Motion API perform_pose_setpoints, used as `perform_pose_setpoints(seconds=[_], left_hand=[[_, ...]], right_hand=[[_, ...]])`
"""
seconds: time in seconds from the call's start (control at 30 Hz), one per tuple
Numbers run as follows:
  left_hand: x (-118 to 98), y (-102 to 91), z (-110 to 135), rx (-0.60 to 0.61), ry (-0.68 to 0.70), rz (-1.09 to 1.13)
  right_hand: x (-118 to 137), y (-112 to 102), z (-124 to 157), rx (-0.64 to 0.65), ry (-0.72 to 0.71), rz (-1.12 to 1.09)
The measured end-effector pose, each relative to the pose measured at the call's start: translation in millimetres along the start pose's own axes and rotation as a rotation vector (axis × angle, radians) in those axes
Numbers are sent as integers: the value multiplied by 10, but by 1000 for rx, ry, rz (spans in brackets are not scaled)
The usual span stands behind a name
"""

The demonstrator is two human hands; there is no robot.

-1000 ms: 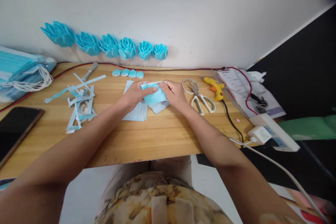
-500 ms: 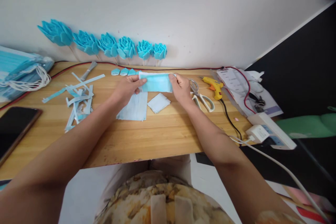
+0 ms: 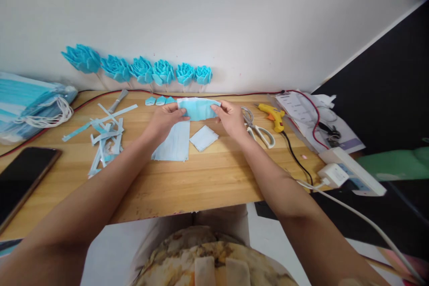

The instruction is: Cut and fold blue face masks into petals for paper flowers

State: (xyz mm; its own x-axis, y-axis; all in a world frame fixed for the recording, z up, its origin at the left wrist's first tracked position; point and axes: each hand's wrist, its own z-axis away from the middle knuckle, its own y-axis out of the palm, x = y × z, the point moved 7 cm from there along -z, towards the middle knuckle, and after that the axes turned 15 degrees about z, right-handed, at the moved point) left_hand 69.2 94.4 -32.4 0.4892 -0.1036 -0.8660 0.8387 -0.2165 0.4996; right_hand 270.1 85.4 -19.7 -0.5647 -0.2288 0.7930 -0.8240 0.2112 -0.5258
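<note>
Stretched between both hands is a light blue piece of face mask fabric (image 3: 197, 110) with a pale upper edge. My left hand (image 3: 167, 120) pinches its left end, thumb on the front. At the right end, my right hand (image 3: 230, 118) grips it the same way. Below the left hand a larger pale blue sheet (image 3: 173, 143) lies on the table, its upper part hidden by the hand and the held piece. A smaller folded pale square (image 3: 204, 138) lies to its right. Several small blue cut pieces (image 3: 161, 100) sit in a row behind the left hand.
Several blue fabric flowers (image 3: 141, 70) on sticks lean along the wall. Cut strips (image 3: 109, 136), a phone (image 3: 25, 183) and bagged masks (image 3: 27, 103) lie left. Scissors (image 3: 261, 135), a yellow glue gun (image 3: 275, 117), papers and a power strip (image 3: 360, 176) are right. A red-black cable runs behind.
The view has tilted up slightly, so the table sits lower in the picture. The fabric stays held at both ends; its top edge now slopes and curves a little.
</note>
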Motion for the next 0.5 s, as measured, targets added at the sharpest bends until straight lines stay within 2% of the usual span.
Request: perform_pose_setpoints(seconds=[0.13, 0.3, 0.5], left_hand=[[-18, 16, 16, 11, 39, 1], [-55, -12, 43, -80, 79, -13], [-126, 23, 40, -69, 105, 10]], right_hand=[[-41, 92, 0, 37, 65, -182], [64, 22, 48, -50, 29, -26], [64, 22, 80, -73, 44, -56]])
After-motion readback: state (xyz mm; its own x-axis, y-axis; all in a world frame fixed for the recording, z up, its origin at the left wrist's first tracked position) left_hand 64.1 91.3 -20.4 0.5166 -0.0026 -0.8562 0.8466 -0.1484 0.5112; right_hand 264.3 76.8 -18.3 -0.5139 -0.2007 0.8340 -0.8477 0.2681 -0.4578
